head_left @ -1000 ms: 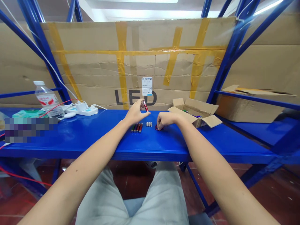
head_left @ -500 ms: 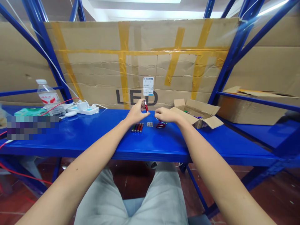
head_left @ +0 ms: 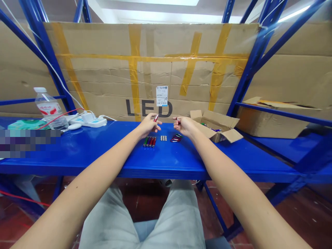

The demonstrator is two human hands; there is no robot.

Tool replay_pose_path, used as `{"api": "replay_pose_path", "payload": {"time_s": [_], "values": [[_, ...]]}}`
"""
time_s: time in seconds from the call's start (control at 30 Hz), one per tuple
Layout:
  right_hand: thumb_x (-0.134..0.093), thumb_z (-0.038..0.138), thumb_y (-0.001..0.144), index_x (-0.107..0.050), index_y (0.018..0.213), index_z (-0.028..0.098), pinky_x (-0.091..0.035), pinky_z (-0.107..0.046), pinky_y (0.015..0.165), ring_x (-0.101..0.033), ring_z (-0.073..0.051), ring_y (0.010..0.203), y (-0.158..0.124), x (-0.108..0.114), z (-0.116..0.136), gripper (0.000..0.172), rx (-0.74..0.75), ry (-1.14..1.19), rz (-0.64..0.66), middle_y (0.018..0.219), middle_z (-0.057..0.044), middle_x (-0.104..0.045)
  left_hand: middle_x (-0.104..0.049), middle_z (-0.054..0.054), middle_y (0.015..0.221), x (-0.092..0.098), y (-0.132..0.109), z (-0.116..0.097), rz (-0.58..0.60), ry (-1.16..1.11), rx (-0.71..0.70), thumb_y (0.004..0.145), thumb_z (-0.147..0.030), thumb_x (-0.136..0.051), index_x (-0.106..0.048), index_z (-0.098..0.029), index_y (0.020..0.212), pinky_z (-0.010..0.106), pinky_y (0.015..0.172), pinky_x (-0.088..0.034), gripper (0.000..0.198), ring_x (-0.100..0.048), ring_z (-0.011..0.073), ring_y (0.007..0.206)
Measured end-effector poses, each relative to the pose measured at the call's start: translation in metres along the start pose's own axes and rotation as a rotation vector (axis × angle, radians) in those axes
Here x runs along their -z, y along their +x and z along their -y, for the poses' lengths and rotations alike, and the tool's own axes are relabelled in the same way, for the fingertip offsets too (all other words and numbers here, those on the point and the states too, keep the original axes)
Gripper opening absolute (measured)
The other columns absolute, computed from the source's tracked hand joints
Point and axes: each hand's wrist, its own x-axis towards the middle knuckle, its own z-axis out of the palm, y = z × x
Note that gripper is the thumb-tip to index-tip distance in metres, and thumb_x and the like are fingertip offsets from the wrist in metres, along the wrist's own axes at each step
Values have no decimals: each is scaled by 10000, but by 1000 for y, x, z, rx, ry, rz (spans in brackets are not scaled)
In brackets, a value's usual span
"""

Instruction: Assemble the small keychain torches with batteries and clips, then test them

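My left hand (head_left: 149,125) holds a slim red metal tube (head_left: 156,118) with a silvery end, upright and slightly tilted, between thumb and fingers. Across from it, my right hand (head_left: 184,126) pinches a small dark red piece (head_left: 177,120), partly hidden by the fingers; its kind is not clear. Below my left hand, several green, purple and red tubes (head_left: 149,142) lie side by side in a row. A small grid of round silver button-like discs (head_left: 163,138) sits to their right. Beneath my right hand lies a little pile of red and green shiny loop-shaped pieces (head_left: 176,138).
An open cardboard box (head_left: 218,126) with colored pieces inside stands at the right back. On the left are a plastic bottle (head_left: 50,109), a green packet (head_left: 28,124) and a white power strip (head_left: 89,120). Behind the blue table (head_left: 103,152) rises a large cardboard panel (head_left: 103,79).
My right hand has lifted off the pile and turned over, now showing a small red piece in its fingers. My left hand has lowered slightly, still holding the red tube.
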Motion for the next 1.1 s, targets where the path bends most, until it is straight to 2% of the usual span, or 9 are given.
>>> {"api": "replay_pose_path", "payload": {"time_s": [0.2, 0.3, 0.4, 0.5, 0.6, 0.77, 0.87, 1.0, 1.1], "values": [[-347, -56, 780, -463, 947, 145, -241, -109, 352, -317, -65, 459, -9, 5, 10, 286, -203, 191, 130, 645, 25, -367, -609, 0, 740, 0, 0, -6, -62, -88, 82, 513, 33, -456, -472, -181, 1073, 189, 386, -208, 600, -431, 56, 385], [-378, -12, 807, -472, 970, 134, -271, -135, 354, -320, -80, 482, -11, 6, 10, 238, -292, 249, 234, 675, 5, -384, -562, -31, 674, -1, -1, -8, -28, -101, 114, 556, -1, -496, -484, -188, 990, 177, 379, -178, 473, -327, 33, 354], [-392, -41, 798, -485, 986, 122, -283, -148, 372, -316, -83, 494, -13, 5, 9, 266, -277, 192, 325, 674, 6, -387, -538, -35, 646, 0, 0, -8, 7, -121, 130, 643, -71, -543, -480, -183, 872, 169, 367, -159, 263, -298, 27, 350], [-387, -77, 780, -489, 994, 117, -258, -156, 388, -286, -76, 486, -15, 1, 5, 307, -185, 55, 340, 642, 26, -370, -549, -12, 663, 2, 2, -7, 18, -141, 140, 760, -185, -554, -463, -169, 763, 173, 350, -151, 92, -295, 22, 350], [-368, -84, 777, -488, 1015, 125, -218, -171, 396, -246, -71, 470, -16, -6, -3, 338, -57, -122, 298, 619, 52, -341, -549, -1, 660, 2, 4, -7, 30, -142, 144, 845, -275, -532, -479, -157, 727, 181, 338, -154, 176, -298, 25, 347], [-380, 10, 869, -501, 1116, 151, -334, -225, 435, -318, -85, 470, -10, -15, -19, 309, 143, -353, 270, 647, 50, -387, -580, -2, 662, 1, 4, -6, 75, -147, 120, 900, -323, -503, -502, -165, 792, 178, 336, -169, 192, -295, 33, 334], [-380, 67, 909, -498, 1106, 175, -389, -257, 451, -346, -94, 464, -2, -15, -26, 254, 239, -452, 272, 659, 54, -385, -594, -4, 662, 1, 2, -5, 137, -143, 122, 912, -358, -505, -511, -182, 865, 175, 340, -175, 183, -292, 39, 329], [-355, 137, 954, -473, 1089, 214, -406, -256, 467, -386, -99, 464, 10, -9, -32, 195, 404, -604, 294, 677, 54, -406, -602, -7, 658, -1, -3, -5, 206, -107, 121, 951, -407, -457, -526, -204, 982, 174, 352, -189, 217, -301, 49, 328], [-373, 208, 971, -458, 1102, 226, -406, -258, 496, -420, -109, 485, 15, -5, -35, 158, 547, -738, 311, 683, 46, -465, -607, 4, 652, -5, -5, -5, 215, -38, 55, 972, -415, -437, -545, -193, 956, 172, 361, -186, 248, -320, 45, 334]]}}
